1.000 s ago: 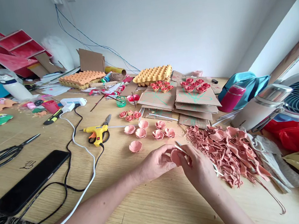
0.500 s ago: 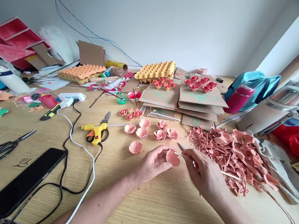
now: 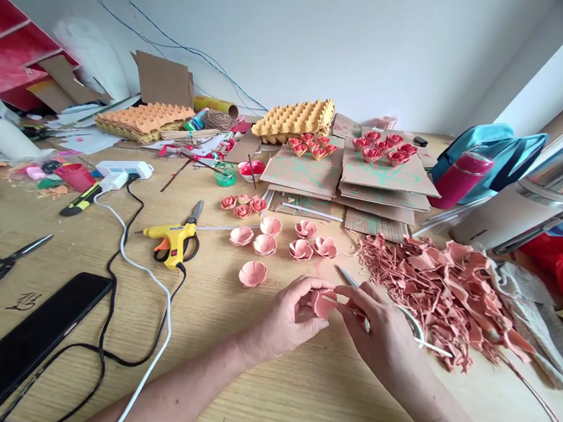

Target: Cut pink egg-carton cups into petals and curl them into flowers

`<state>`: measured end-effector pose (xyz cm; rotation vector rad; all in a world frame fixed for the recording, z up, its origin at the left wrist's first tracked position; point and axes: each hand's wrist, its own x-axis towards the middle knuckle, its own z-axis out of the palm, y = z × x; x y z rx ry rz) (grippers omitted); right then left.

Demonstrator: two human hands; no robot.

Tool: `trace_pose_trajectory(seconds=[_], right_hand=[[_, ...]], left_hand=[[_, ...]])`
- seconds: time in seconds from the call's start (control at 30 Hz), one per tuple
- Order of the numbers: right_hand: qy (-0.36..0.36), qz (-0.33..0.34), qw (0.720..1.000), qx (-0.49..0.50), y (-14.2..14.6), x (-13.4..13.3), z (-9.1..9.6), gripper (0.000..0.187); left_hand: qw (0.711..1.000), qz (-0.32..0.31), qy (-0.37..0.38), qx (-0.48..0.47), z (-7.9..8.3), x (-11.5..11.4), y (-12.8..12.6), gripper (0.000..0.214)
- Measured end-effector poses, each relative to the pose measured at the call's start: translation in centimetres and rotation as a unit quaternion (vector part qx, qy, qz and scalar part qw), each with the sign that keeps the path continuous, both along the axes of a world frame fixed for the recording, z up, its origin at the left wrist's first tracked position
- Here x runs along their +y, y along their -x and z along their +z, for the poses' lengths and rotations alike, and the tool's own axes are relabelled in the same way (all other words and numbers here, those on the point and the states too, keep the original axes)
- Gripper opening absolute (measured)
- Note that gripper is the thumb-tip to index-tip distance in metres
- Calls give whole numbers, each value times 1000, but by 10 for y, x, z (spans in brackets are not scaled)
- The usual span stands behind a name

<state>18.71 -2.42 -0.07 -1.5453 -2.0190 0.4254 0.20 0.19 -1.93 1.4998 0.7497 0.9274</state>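
My left hand [image 3: 292, 314] is closed around a small pink egg-carton cup [image 3: 324, 304] cut into petals, its opening facing right. In my right hand [image 3: 382, 334], a thin white stick [image 3: 437, 349] is pinched, its front end at the cup and its rear sticking out behind the hand. A pair of scissors [image 3: 347, 276] shows partly around the right hand, blade in front and a pale loop behind; I cannot tell whether the hand holds it or it lies on the table. Several petal-cut pink cups [image 3: 252, 274] stand beyond my hands, some with curled petals.
Right of my hands lies a heap of pink scraps [image 3: 451, 294]. A yellow glue gun [image 3: 174, 241] with black-handled scissors and cables is at left, near a phone [image 3: 43, 337]. Red-edged paper roses [image 3: 380, 147] sit on stacked cardboard [image 3: 389, 179], before a yellow egg tray [image 3: 295, 121].
The cup has turned in my left hand, and the stick's front end now reaches across its petals. My right hand has moved closer to the cup. The view has shifted slightly.
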Motion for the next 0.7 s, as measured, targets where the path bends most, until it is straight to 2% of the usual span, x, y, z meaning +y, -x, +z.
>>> trace_pose_trajectory(seconds=[0.27, 0.47, 0.7], right_hand=[[-21, -1, 1000, -20, 2, -2, -3, 23], [-2, 19, 1000, -6, 5, -3, -5, 23], [-6, 44, 999, -7, 6, -3, -4, 34]], left_hand=[[999, -4, 22, 30, 0, -5, -1, 39], [997, 10, 75, 34, 9, -5, -1, 20], [996, 6, 50, 73, 9, -3, 5, 27]])
